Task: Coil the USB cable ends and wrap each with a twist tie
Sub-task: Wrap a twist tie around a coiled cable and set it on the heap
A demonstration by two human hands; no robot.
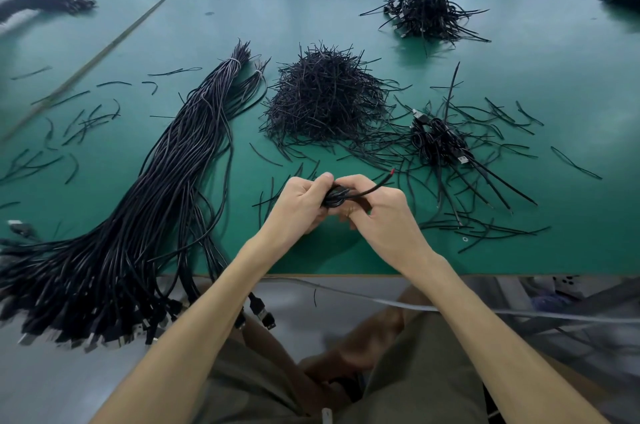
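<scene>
Presently: coiled USB cable (337,199), gripped by the curled fingers (325,178) of both hands, just above the tabletop (207,25) near its front edge.
Advice: keep the loops pinched flat and the stray end (375,187) clear while tying; tie in grasp not discernible. Left hand (304,200) and right hand (379,212) meet, forearms converging.

Both bare forearms reach forward from the lower edge of the view and angle inward until the hands meet in the middle, close together. The left hand (300,204) curls its fingers round a small coiled cable (336,199), with the thumb bent over the top. The right hand (382,212) grips the same coil from the opposite side, fingers bent and wrist turned inward.
</scene>
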